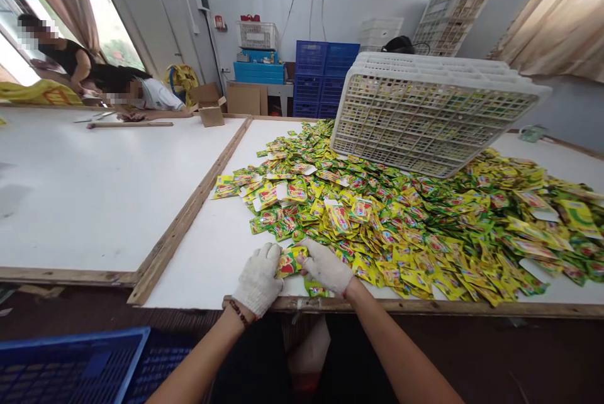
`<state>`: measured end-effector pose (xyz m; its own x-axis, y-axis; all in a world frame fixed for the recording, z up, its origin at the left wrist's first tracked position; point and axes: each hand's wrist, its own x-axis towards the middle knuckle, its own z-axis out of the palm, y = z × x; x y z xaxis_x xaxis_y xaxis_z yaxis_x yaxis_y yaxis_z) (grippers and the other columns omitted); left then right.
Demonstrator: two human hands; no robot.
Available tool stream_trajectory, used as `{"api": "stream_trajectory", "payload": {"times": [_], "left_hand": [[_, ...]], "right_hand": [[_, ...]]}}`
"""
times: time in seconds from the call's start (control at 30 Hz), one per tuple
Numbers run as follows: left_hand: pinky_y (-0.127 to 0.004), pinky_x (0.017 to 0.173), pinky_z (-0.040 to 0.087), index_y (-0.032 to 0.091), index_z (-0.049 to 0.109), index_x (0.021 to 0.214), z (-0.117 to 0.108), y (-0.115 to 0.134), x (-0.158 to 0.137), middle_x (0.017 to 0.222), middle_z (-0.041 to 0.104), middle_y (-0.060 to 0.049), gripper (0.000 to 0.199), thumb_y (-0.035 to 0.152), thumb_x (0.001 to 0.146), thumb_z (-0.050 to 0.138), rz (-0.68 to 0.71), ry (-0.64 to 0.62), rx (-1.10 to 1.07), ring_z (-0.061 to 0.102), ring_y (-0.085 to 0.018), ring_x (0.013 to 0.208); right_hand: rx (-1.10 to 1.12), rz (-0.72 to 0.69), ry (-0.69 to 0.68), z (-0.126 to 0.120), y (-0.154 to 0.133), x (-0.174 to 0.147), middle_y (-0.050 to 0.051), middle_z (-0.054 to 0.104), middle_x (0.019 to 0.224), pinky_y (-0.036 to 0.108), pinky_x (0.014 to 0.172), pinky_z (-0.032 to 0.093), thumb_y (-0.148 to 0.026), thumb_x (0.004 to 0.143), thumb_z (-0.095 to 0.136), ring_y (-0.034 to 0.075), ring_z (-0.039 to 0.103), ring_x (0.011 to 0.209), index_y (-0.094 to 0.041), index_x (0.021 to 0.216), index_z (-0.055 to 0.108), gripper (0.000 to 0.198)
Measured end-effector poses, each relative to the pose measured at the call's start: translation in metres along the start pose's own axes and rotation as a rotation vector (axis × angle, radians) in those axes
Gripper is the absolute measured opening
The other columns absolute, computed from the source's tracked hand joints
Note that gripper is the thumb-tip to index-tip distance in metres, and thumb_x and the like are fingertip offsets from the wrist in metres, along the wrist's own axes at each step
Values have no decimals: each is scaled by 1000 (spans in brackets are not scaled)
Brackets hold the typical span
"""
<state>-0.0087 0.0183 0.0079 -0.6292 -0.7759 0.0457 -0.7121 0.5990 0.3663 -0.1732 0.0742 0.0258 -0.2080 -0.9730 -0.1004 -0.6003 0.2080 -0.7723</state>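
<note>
Crate, near left: blue plastic crate [70, 363] below the counter [207, 265] edge.
Left hand [258, 278]: gloved, palm down, fingers closed on a sachet [289, 262].
Right hand [325, 265]: gloved, fingers pinching the same sachet's other side.
Sachet: at the counter's near edge; likely light, soft, slippery; best gripped by its edges.
Pile [425, 221]: yellow-green sachets, spread behind.
Basket [434, 111]: white, tilted on the pile.

Your white, wood-edged table [212, 265]
On it you have a wide heap of yellow-green sachets [425, 221], with a tilted white crate [434, 114] resting on them
</note>
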Motion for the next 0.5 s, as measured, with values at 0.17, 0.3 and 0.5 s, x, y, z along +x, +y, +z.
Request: {"api": "stream_trajectory", "payload": {"times": [0.17, 0.3, 0.5], "left_hand": [[-35, 89, 40, 19, 51, 114, 5, 7, -1, 117, 54, -9, 47, 10, 68, 55, 48, 47, 33, 50, -25, 104], [-38, 87, 42, 17, 50, 118, 8, 11, 1, 117, 53, -9, 50, 12, 69, 57, 22, 82, 69, 51, -27, 101], [-36, 91, 42, 12, 48, 121, 11, 15, 2, 115, 54, -11, 50, 12, 72, 57, -82, 165, -78, 49, -26, 106]], "right_hand": [[-79, -32, 275, -3, 3, 0, 1, 58, 69, 27, 71, 43, -15, 71, 57, 16, 53, 71, -20, 61, 55, 12], [94, 1, 94, -7, -5, -1, -1, 56, 60, 25, 57, 42, -17, 74, 50, 13, 49, 54, -19, 67, 64, 16], [334, 11, -99, -1, -15, -9, -6, 50, 51, 21, 43, 32, -33, 75, 52, 10, 46, 39, -15, 97, 67, 32]]}}
